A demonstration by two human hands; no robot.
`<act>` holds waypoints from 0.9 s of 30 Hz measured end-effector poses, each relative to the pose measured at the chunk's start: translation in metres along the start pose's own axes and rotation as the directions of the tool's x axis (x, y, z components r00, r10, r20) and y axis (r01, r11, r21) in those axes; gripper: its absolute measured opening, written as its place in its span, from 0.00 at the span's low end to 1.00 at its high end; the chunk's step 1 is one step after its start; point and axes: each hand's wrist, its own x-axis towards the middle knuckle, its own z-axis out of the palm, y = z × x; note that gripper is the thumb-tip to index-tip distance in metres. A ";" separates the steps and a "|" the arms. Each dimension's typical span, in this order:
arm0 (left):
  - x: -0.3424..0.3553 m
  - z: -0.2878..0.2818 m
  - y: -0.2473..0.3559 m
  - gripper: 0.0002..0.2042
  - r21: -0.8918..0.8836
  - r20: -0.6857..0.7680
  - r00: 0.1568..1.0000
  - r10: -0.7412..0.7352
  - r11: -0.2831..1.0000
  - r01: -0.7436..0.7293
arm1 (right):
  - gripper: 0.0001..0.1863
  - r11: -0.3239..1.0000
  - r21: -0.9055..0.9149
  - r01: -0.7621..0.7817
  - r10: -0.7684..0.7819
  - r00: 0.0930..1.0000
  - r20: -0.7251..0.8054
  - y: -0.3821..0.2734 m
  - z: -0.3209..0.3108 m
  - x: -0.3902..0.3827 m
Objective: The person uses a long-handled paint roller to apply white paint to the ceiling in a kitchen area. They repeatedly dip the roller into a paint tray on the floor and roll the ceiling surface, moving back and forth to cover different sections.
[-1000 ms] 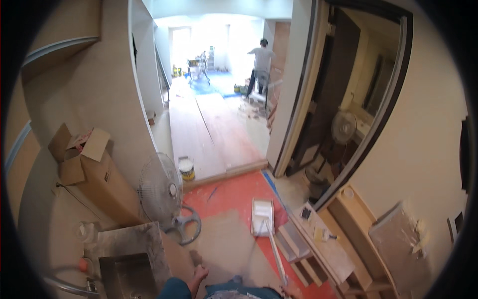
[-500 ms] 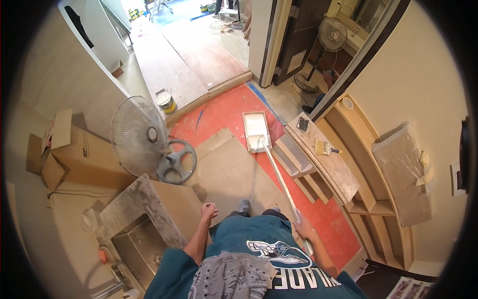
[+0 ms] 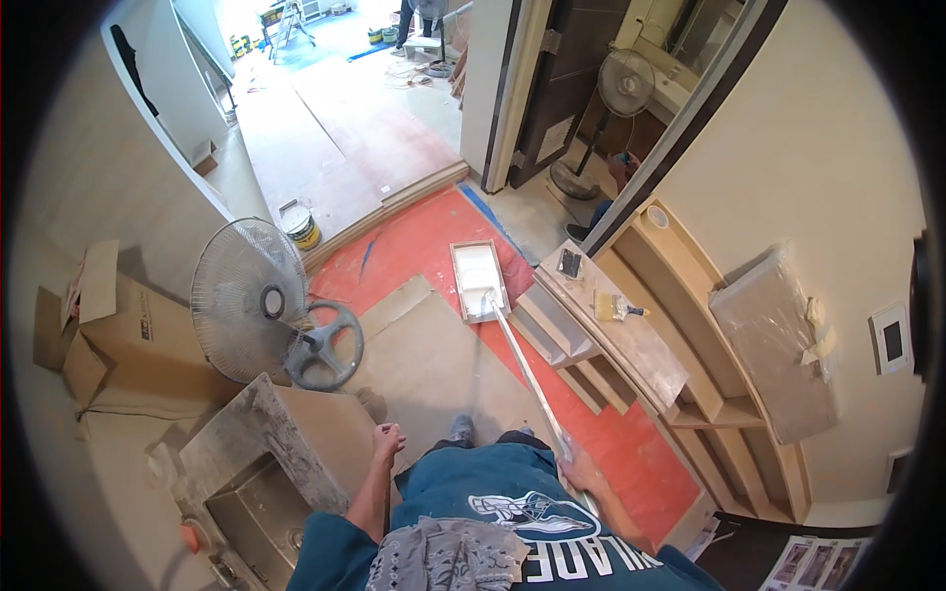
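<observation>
My right hand [image 3: 583, 472] is wrapped round the long white pole [image 3: 530, 366] of a paint roller on my right side. At its far end the roller head [image 3: 488, 299] rests in the near part of a shallow tray [image 3: 456, 271] of white paint, which lies on red floor sheeting. My left hand [image 3: 390, 439] hovers at waist height left of my body, its fingers curled, with nothing visible in them. Near it is the edge of a dusty sink counter [image 3: 313, 414], which it does not appear to touch.
A fan [image 3: 246, 300] with a round base and a cardboard box [image 3: 148, 345] stand left. A paint bucket [image 3: 300, 227] sits by the raised floor edge. A brush [image 3: 613, 307] lies on the wooden shelf unit [image 3: 641, 345] at right. Other people are partly visible in the doorway and far room.
The whole scene has shifted left in the picture as my head turned right. My right hand still grips the pole, and the roller head stays in the tray.
</observation>
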 end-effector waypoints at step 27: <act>-0.003 -0.012 -0.055 0.16 0.133 -0.044 0.996 -0.077 0.988 0.082 | 0.30 1.000 0.021 0.000 0.000 1.000 -0.032 0.003 -0.002 -0.017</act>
